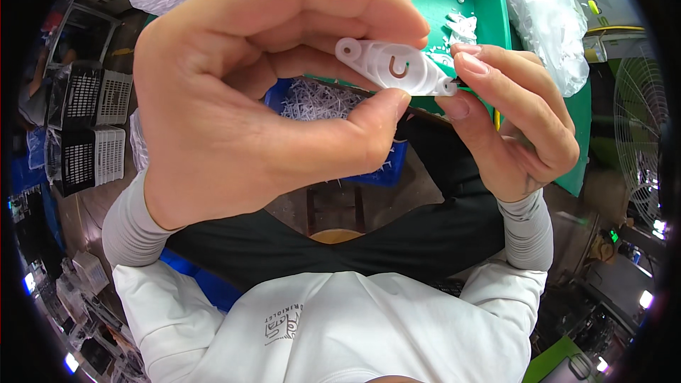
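My left hand [227, 113] is closed on a small white plastic part [418, 74], with the thumb in front of its lower edge and the fingers curled behind and above. The part is lozenge-shaped, with a round raised middle, a brown U-shaped piece set in it and a small holed lug at each end. My right hand [525, 113] is closed in a pinch at the part's right end. Between its thumb and fingertips a thin dark tip [457, 81] shows, touching or very near the right lug; the rest of it is hidden by the fingers.
Behind my hands lies a green tray [506, 10] with several white plastic parts [462, 28] and small crumbs. Below it, a blue bin [389, 170] holds white plastic scraps [319, 101]. Clear plastic bags [550, 28] flank the tray. Black crates [74, 99] and a fan [642, 128] stand farther out.
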A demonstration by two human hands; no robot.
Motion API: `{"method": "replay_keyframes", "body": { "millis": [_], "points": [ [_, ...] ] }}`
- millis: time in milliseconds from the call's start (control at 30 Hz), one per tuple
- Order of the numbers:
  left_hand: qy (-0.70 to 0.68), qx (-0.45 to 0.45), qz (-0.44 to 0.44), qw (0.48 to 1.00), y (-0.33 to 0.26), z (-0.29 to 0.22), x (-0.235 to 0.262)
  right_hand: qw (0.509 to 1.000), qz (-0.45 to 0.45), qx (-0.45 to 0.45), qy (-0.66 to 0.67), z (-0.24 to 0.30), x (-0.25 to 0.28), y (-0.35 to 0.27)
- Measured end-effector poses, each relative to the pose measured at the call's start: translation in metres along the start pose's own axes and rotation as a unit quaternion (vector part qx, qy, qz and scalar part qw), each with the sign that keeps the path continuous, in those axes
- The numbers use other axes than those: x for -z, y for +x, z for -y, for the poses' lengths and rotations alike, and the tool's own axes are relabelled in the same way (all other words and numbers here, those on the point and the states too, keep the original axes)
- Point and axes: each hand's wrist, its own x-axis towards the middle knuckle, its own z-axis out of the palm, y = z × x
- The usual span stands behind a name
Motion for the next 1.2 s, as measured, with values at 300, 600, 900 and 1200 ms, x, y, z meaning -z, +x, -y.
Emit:
{"method": "replay_keyframes", "body": {
  "millis": [300, 600, 900, 1200],
  "points": [
    [0.115, 0.051, 0.039, 0.991, 0.003, -0.009, 0.002, 1.000, 0.008, -0.001, 0.010, 0.001, 0.001, 0.002],
    [0.119, 0.089, 0.062, 0.987, 0.007, -0.020, 0.002, 1.000, 0.001, 0.000, 0.004, 0.002, -0.001, 0.001],
    [0.081, 0.093, 0.011, 0.992, 0.006, -0.028, -0.013, 0.999, -0.026, -0.036, 0.000, 0.004, -0.002, -0.001],
    [0.067, 0.007, 0.044, 0.997, 0.002, -0.015, -0.010, 0.996, -0.058, -0.063, -0.011, 0.008, -0.005, -0.001]
  ]
}}
